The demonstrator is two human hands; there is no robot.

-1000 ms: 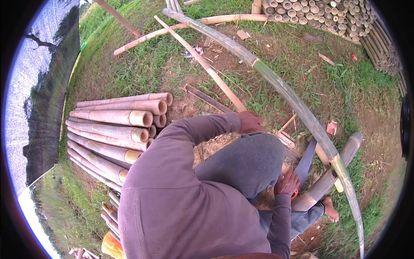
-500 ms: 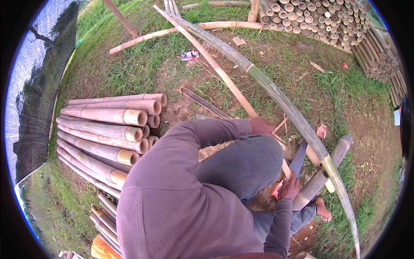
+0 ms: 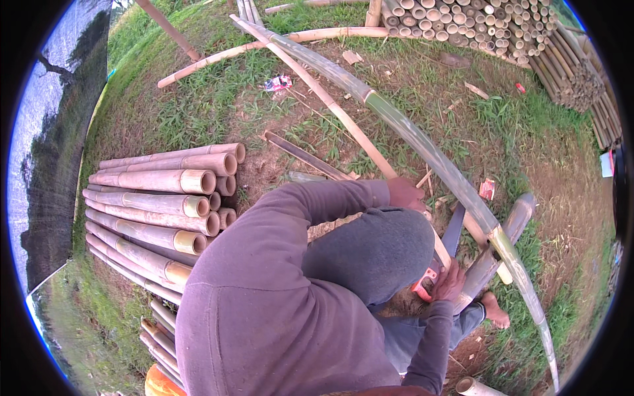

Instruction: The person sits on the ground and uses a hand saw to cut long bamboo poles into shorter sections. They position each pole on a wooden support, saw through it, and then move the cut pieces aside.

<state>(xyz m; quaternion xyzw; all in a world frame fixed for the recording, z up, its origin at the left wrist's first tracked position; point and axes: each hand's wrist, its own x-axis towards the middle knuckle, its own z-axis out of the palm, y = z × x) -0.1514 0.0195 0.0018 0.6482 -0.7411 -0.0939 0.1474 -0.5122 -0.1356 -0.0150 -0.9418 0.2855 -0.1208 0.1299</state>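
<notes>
while the left hand (image 3: 406, 194) and right hand (image 3: 449, 281) grip the bamboo strip (image 3: 337, 109) with curled fingers, the step looks like holding it steady; next needs care by the saw (image 3: 452, 236).

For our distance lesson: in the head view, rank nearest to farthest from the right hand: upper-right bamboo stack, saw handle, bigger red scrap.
1. Saw handle: left of the right hand.
2. Bigger red scrap: ahead, right.
3. Upper-right bamboo stack: far ahead.
</notes>
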